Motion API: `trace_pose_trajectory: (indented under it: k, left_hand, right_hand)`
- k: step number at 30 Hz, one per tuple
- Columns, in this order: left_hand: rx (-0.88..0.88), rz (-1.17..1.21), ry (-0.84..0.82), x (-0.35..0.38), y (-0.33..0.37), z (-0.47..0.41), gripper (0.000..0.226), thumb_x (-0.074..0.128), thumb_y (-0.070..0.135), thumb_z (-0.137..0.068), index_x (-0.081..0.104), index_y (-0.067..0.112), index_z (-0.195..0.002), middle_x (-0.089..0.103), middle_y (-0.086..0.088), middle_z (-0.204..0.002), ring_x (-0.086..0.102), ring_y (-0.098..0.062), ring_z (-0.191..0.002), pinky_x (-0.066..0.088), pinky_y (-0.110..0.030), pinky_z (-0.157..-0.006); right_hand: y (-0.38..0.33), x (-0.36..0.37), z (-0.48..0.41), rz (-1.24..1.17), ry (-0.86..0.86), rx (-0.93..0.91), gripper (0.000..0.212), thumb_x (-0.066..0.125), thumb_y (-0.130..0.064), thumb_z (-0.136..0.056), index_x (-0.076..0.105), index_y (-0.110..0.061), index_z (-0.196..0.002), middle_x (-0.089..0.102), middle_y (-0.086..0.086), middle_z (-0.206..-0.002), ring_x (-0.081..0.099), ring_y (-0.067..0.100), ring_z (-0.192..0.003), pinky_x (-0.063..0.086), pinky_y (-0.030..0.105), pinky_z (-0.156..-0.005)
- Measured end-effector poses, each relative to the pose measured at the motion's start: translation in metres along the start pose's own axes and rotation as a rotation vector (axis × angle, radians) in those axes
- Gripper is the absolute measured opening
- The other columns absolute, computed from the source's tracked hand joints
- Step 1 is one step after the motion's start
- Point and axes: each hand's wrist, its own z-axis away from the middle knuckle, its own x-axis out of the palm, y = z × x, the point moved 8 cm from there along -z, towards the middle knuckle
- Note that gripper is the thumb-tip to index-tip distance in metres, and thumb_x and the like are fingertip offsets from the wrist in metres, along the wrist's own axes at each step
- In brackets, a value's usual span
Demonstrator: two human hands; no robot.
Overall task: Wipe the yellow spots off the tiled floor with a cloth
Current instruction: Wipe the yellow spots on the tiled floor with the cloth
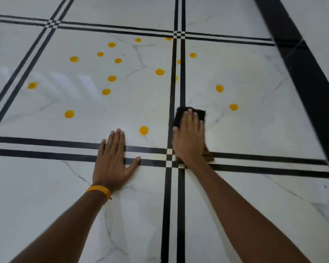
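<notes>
right of frame centre, my right hand presses flat, fingers spread, on the dark cloth beneath it; yellow spots dot the tiled floor above. my left hand lies open, empty.

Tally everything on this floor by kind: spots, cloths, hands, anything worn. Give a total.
Yellow spots: 17, including one faint spot on the strip between the black lines; a tiny speck is left out
Dark cloth: 1
Hands: 2, left hand flat on the tile, right hand flat on the cloth
Orange wristband: 1
Total: 21
</notes>
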Motion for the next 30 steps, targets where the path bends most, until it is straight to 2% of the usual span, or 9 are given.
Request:
trace_pose_trajectory:
  k: [4,6,8,12,16,19,22,25,30]
  left_hand:
    - [-0.029,0.003,-0.008,-0.001,0.000,-0.002,0.092,0.024,0.071,-0.094,0.000,0.012,-0.161,-0.001,-0.005,-0.170,-0.003,-0.017,-0.156,0.010,-0.047,-0.126]
    - [-0.019,0.001,-0.003,-0.003,0.003,-0.002,0.093,0.026,0.070,-0.094,0.000,0.011,-0.161,-0.001,-0.005,-0.170,-0.002,-0.017,-0.156,0.012,-0.048,-0.126]
    - [-0.016,0.002,-0.020,-0.003,0.003,-0.001,0.093,0.025,0.071,-0.094,-0.001,0.011,-0.161,-0.001,-0.005,-0.170,-0.003,-0.018,-0.156,0.012,-0.048,-0.126]
    - [-0.008,0.019,0.009,-0.002,0.002,-0.002,0.093,0.025,0.071,-0.093,0.000,0.012,-0.161,-0.002,-0.004,-0.170,-0.004,-0.016,-0.156,0.010,-0.046,-0.127]
    - [-0.019,0.010,0.045,-0.002,-0.003,-0.003,0.094,0.027,0.071,-0.093,0.004,0.010,-0.161,0.003,-0.006,-0.169,-0.001,-0.016,-0.156,0.009,-0.044,-0.127]
    - [-0.002,-0.017,0.015,-0.002,0.000,-0.002,0.098,0.020,0.074,-0.091,0.003,0.007,-0.160,0.001,-0.009,-0.169,-0.002,-0.019,-0.156,0.009,-0.045,-0.127]
    - [0.002,-0.017,-0.011,-0.001,0.001,-0.003,0.099,0.017,0.076,-0.091,0.001,0.006,-0.160,-0.001,-0.009,-0.169,-0.003,-0.020,-0.156,0.009,-0.047,-0.127]
    - [0.003,-0.020,-0.009,-0.001,0.000,-0.002,0.098,0.017,0.075,-0.091,0.002,0.007,-0.160,-0.001,-0.008,-0.169,-0.003,-0.020,-0.156,0.008,-0.046,-0.127]
    - [0.032,-0.052,0.001,-0.004,0.001,-0.001,0.100,0.007,0.078,-0.090,0.002,0.006,-0.160,-0.001,-0.010,-0.168,-0.004,-0.021,-0.156,0.004,-0.044,-0.127]
  right_hand:
    - [-0.107,0.014,0.004,0.005,-0.085,-0.399,0.066,0.023,-0.043,-0.107,0.009,-0.009,-0.162,0.006,0.009,-0.171,0.007,0.027,-0.157,0.008,0.046,-0.127]
    - [-0.101,0.017,0.047,0.006,-0.107,-0.641,0.064,0.026,-0.042,-0.107,0.011,-0.012,-0.162,0.009,0.005,-0.171,0.007,0.023,-0.157,0.007,0.044,-0.128]
    - [-0.060,0.013,0.047,-0.010,-0.107,-0.638,0.064,0.024,-0.043,-0.107,0.011,-0.014,-0.162,0.009,0.003,-0.171,0.006,0.021,-0.157,0.009,0.045,-0.128]
    - [-0.051,0.005,-0.046,0.006,-0.029,-0.269,0.067,0.018,-0.045,-0.106,0.010,-0.009,-0.162,0.008,0.008,-0.171,0.006,0.025,-0.157,0.009,0.046,-0.127]
    - [-0.130,0.018,0.015,0.056,-0.068,-0.573,0.064,0.024,-0.041,-0.107,0.013,-0.009,-0.161,0.011,0.008,-0.170,0.009,0.025,-0.157,0.006,0.044,-0.127]
    - [-0.078,0.014,0.053,0.047,-0.107,-0.679,0.063,0.021,-0.042,-0.107,0.010,-0.014,-0.162,0.006,0.001,-0.171,0.003,0.020,-0.158,0.006,0.043,-0.128]
    - [-0.031,0.007,0.011,0.050,-0.081,-0.433,0.065,0.013,-0.044,-0.105,0.008,-0.016,-0.163,0.004,0.001,-0.171,0.002,0.020,-0.158,0.009,0.045,-0.127]
    - [-0.062,0.011,-0.009,0.001,-0.055,-0.292,0.065,0.016,-0.043,-0.106,0.009,-0.012,-0.162,0.005,0.006,-0.171,0.004,0.025,-0.158,0.007,0.047,-0.127]
    - [-0.104,0.017,0.070,0.063,-0.108,-0.825,0.062,0.025,-0.040,-0.108,0.010,-0.016,-0.162,0.009,0.001,-0.171,0.005,0.020,-0.157,0.004,0.041,-0.128]
